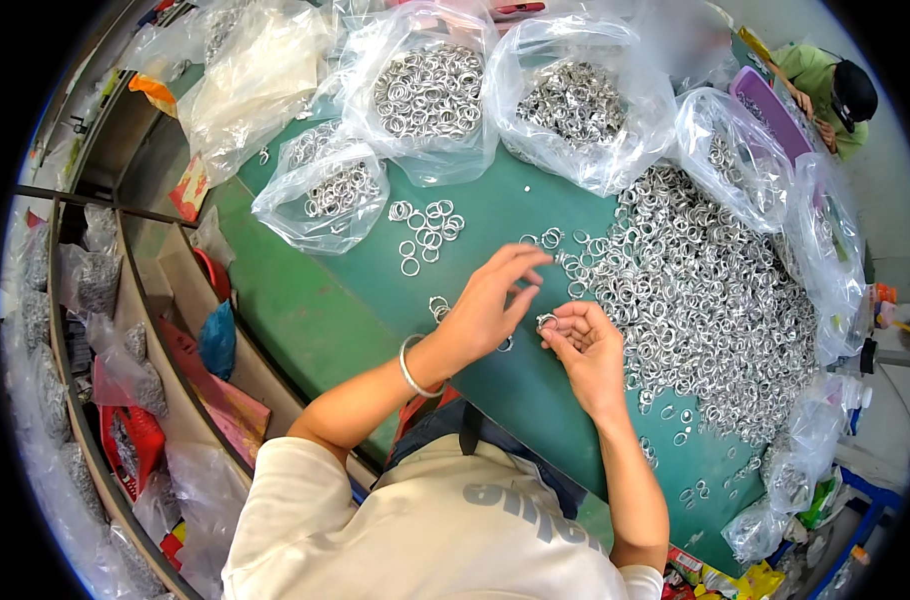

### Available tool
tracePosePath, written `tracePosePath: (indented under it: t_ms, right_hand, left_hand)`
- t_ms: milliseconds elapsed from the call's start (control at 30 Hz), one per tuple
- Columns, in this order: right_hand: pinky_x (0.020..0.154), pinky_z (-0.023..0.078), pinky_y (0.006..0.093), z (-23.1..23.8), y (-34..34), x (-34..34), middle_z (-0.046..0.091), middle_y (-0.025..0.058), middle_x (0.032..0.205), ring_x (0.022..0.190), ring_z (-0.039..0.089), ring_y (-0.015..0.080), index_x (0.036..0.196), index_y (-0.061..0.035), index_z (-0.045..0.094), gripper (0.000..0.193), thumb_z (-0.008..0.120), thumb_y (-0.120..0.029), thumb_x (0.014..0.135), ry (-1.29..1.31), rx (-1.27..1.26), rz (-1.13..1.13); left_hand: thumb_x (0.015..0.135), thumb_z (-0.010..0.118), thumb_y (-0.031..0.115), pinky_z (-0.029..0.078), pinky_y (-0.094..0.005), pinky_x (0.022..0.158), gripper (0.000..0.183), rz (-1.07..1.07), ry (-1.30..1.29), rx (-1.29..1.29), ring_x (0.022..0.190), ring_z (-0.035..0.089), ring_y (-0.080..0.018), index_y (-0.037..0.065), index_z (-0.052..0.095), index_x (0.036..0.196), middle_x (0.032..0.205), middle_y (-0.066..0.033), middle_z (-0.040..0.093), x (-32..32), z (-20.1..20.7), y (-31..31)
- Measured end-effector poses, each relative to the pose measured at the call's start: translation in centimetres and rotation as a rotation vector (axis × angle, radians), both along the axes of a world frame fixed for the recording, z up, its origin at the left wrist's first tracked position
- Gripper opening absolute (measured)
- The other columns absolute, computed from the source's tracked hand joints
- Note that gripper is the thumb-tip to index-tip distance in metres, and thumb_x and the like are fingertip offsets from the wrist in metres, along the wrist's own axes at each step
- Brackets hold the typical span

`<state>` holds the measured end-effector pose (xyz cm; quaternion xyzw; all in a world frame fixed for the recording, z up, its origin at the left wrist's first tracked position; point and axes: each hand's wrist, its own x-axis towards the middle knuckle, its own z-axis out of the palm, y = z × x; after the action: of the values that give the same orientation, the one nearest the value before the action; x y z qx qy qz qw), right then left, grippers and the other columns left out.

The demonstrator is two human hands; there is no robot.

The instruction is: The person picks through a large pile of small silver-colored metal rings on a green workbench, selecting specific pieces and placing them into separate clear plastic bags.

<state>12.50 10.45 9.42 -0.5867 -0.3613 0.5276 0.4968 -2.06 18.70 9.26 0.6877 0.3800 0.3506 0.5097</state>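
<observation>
Silver-coloured metal rings (710, 320) lie in a large heap on the green table (495, 205), to the right of my hands. My right hand (587, 350) pinches a single ring (546, 322) between thumb and fingers, just off the heap's left edge. Beside it, my left hand (490, 300) has its fingers stretched out and apart, holding nothing that I can see. Its fingertips are near a few loose rings (552, 238) at the heap's edge. A smaller group of rings (430, 237) lies beyond and left of my left hand. Other rings lie partly hidden under my left wrist.
Clear plastic bags of rings (430, 95) and small metal pieces (575, 105) line the far side. More bags (735, 150) edge the heap's right. Wooden shelving (165, 270) with bagged parts stands left. A person in green (825, 90) is at far right near a purple basket (775, 110).
</observation>
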Motion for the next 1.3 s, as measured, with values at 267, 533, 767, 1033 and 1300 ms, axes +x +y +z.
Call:
tracePosePath:
  t_ms: [267, 533, 767, 1033, 1300]
  right_hand:
    - [0.053, 0.044, 0.0259, 1.5, 2.1, 0.6, 0.062, 0.0081, 0.074, 0.061, 0.057, 0.0113, 0.091, 0.0019, 0.065, 0.019, 0.073, 0.003, 0.074, -0.536, 0.170, 0.203]
    - [0.080, 0.039, 0.0383, -0.7, 5.8, 2.2, 0.056, 0.0096, 0.094, 0.089, 0.050, 0.0274, 0.094, -0.0017, 0.064, 0.025, 0.074, -0.012, 0.074, -1.310, 0.293, 0.086]
    - [0.078, 0.039, 0.0381, 0.9, 3.0, -3.7, 0.057, 0.0092, 0.096, 0.092, 0.051, 0.0269, 0.097, -0.0027, 0.063, 0.030, 0.075, -0.012, 0.071, -0.949, 0.482, 0.276]
    - [0.080, 0.040, 0.0390, 0.3, 1.9, -2.9, 0.057, 0.0099, 0.103, 0.098, 0.052, 0.0265, 0.106, -0.0018, 0.062, 0.037, 0.074, -0.012, 0.072, -0.987, 0.477, 0.358]
    - [0.103, 0.029, 0.0548, 0.2, -0.3, 4.6, 0.052, 0.0072, 0.124, 0.124, 0.043, 0.0287, 0.111, -0.0110, 0.062, 0.036, 0.072, -0.021, 0.077, -1.438, 0.345, 0.400]
  left_hand:
    - [0.084, 0.066, 0.002, 0.048, -0.0242, 0.055, 0.018, 0.024, 0.134, -0.226, 0.066, 0.059, -0.0097, -0.002, 0.065, 0.102, 0.081, -0.0059, 0.061, -3.8, 0.7, -2.3]
    - [0.078, 0.068, -0.001, 0.045, -0.0318, 0.069, 0.018, 0.123, 0.464, 0.278, 0.080, 0.055, -0.0249, 0.001, 0.064, 0.095, 0.090, -0.0091, 0.057, -6.9, -0.1, -3.3]
    - [0.080, 0.063, -0.004, 0.042, -0.0356, 0.083, 0.021, 0.176, 0.532, 0.297, 0.092, 0.051, -0.0288, 0.002, 0.062, 0.100, 0.103, -0.0104, 0.055, -6.9, -0.1, -3.6]
    - [0.080, 0.067, 0.004, 0.035, -0.0403, 0.095, 0.029, 0.108, 0.559, 0.345, 0.111, 0.047, -0.0302, 0.006, 0.061, 0.108, 0.118, -0.0110, 0.052, -6.5, 0.5, -3.8]
    - [0.075, 0.071, 0.002, 0.039, -0.0431, 0.092, 0.028, -0.132, 0.288, 0.345, 0.106, 0.054, -0.0317, 0.006, 0.064, 0.101, 0.112, -0.0093, 0.057, -6.0, 6.0, -3.8]
